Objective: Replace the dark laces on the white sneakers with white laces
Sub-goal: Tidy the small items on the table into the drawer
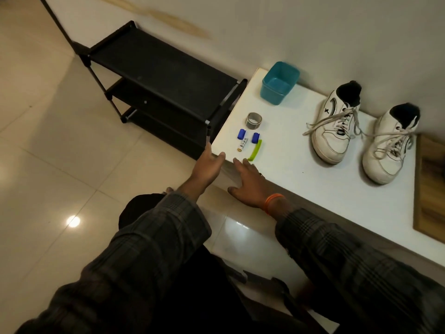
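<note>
Both hands reach toward the near corner of the white table (313,189) with fingers spread and holding nothing. The left hand (208,166) has its fingertips at the table's corner edge; the right hand (250,182), with an orange band (273,202) at the wrist, hovers over or rests on the front edge, which of the two I cannot tell. Just beyond the fingers lie a green clip (255,150), two small blue pieces (241,134), a small white tube (242,147) and a roll of tape (254,120), with a teal tub (279,83) farther back. Two white sneakers (334,126) stand well to the right against the wall, side by side, their loose pale laces (361,131) trailing across each other. A black shoe rack (156,75) stands left of the table.
</note>
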